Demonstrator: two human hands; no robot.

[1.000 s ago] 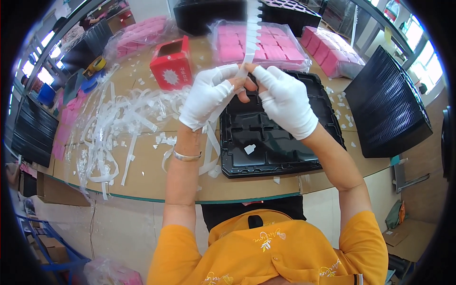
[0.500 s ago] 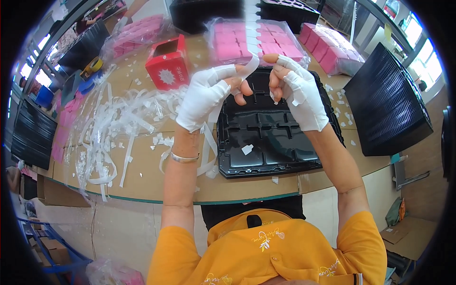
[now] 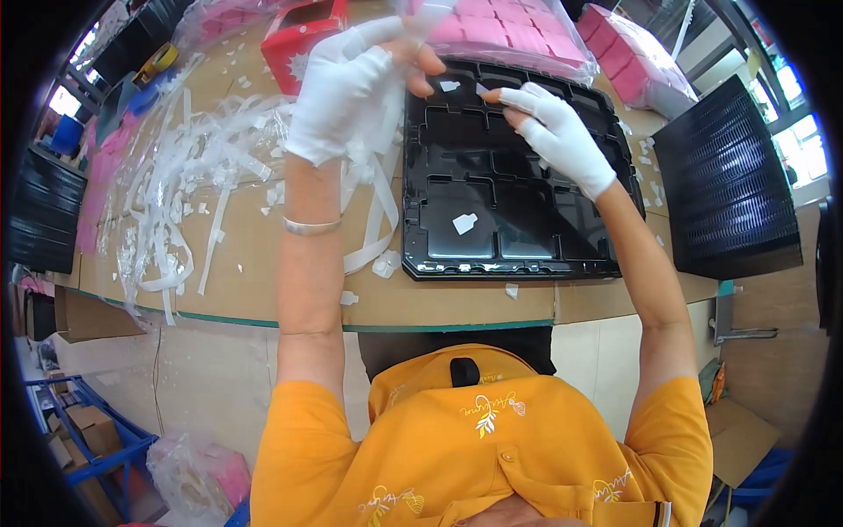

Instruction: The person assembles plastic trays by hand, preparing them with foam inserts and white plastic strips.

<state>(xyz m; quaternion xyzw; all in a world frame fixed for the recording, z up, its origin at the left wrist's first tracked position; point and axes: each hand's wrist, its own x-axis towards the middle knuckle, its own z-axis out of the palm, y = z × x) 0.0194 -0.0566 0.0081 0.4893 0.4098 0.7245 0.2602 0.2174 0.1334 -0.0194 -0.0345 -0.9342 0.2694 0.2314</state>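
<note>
My left hand (image 3: 338, 92), in a white fingerless glove, is closed on a white paper strip (image 3: 432, 16) that rises toward the upper edge. It hovers left of a black plastic tray (image 3: 518, 244) with moulded compartments. Over the tray's far part, my right hand (image 3: 558, 136), gloved the same way, pinches a small pale tab (image 3: 481, 90) between its fingertips. One white tab (image 3: 450, 86) lies in the tray's far left compartment. Another white tab (image 3: 464, 224) rests in the near left one.
Loose white strips (image 3: 211, 145) and scraps in clear film cover the table's left side. A red box (image 3: 281, 57) stands behind them. Bagged pink blocks (image 3: 514, 31) sit beyond the tray. Stacked black trays (image 3: 727, 176) stand at the right.
My hands have drawn apart: the right moved over the tray with a small tab, while the left shifted left with the strip. The view has tilted. The far left tab has come into sight.
</note>
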